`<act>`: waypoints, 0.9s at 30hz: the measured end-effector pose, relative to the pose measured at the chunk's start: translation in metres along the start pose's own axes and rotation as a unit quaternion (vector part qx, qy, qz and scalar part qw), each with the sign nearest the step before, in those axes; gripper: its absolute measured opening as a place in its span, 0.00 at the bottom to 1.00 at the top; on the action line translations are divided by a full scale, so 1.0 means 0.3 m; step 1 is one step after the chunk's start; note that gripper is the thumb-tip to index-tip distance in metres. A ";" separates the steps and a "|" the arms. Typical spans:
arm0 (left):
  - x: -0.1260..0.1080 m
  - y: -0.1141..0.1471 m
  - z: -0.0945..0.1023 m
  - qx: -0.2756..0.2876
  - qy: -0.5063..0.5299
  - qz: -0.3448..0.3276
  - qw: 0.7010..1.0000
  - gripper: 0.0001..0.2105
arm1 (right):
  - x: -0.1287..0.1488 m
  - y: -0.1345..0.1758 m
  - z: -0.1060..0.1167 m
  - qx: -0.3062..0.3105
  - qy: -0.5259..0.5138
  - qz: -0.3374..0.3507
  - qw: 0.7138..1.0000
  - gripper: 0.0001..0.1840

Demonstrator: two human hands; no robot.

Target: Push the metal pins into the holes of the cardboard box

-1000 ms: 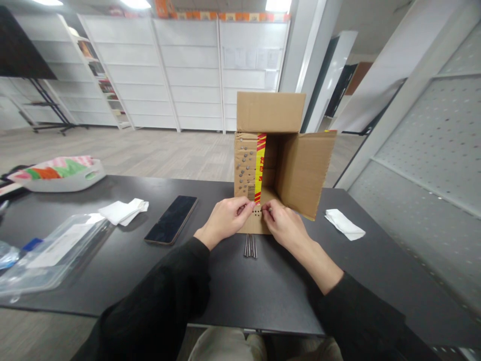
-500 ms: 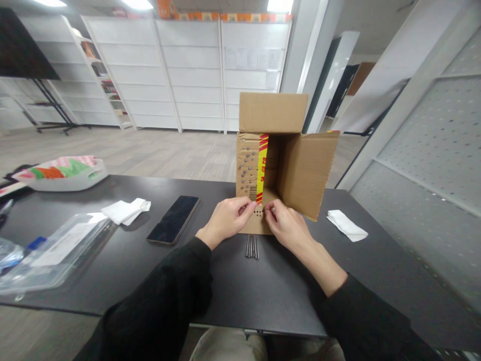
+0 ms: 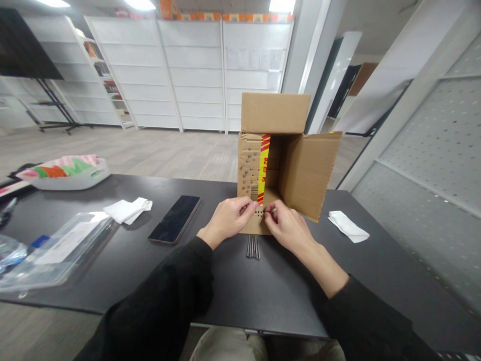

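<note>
An open cardboard box [image 3: 276, 113] stands on the table with its mouth toward me. Its left flap carries yellow and red tape [image 3: 264, 168] and several grey nail heads [image 3: 248, 160]. My left hand [image 3: 231, 218] is pinched at the lower left of the box, near a group of small holes [image 3: 259, 214] in the bottom flap. On the other side of the holes my right hand [image 3: 287, 220] is closed in a pinch at the flap. What the fingertips hold, if anything, is too small to make out. Several metal nails [image 3: 253, 246] lie side by side below the flap.
Left of my hands lie a black phone [image 3: 175, 219], folded white tissues [image 3: 128, 210] and a clear plastic case [image 3: 60, 250]. A white basket [image 3: 77, 181] with colourful cloth stands farther back. Another tissue [image 3: 348, 226] is at the right, near a perforated partition [image 3: 424, 165].
Both hands keep nearly the same place and pinch. The whole view has shifted very slightly; the box and nails have not visibly moved on the table.
</note>
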State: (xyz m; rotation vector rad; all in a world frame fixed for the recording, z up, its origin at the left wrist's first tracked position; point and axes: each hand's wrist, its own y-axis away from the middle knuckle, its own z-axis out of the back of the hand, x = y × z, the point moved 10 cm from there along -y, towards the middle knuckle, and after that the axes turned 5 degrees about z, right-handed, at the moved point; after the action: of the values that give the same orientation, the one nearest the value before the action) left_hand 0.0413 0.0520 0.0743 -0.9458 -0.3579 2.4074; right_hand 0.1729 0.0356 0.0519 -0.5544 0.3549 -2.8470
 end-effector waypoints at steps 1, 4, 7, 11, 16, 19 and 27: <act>0.000 0.000 0.000 0.000 0.000 -0.001 1.000 0.17 | -0.001 0.000 -0.002 0.000 0.000 0.001 1.000 0.06; -0.001 -0.002 0.002 -0.003 0.000 -0.003 1.000 0.17 | -0.002 -0.002 -0.008 0.001 0.001 0.006 1.000 0.07; -0.001 -0.003 0.002 -0.004 0.000 -0.006 1.000 0.17 | -0.002 -0.004 -0.009 0.000 0.002 0.011 1.000 0.07; 0.004 -0.002 -0.001 -0.005 -0.002 -0.004 1.000 0.17 | -0.005 -0.006 -0.010 -0.003 0.006 0.010 1.000 0.06; 0.003 -0.002 -0.005 -0.004 -0.005 -0.011 1.000 0.18 | 0.003 -0.005 -0.010 -0.007 0.008 0.025 1.000 0.06; 0.002 -0.002 -0.005 -0.004 -0.005 -0.013 1.000 0.17 | 0.004 -0.004 -0.015 -0.003 0.012 0.027 1.000 0.06; -0.001 -0.002 0.001 -0.007 -0.004 -0.011 1.000 0.17 | 0.002 -0.007 -0.024 0.006 0.018 0.026 0.999 0.06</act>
State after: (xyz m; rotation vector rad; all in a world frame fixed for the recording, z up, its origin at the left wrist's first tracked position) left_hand 0.0415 0.0522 0.0748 -0.9349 -0.3872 2.3926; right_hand 0.1691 0.0389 0.0463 -0.4843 0.3524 -2.8109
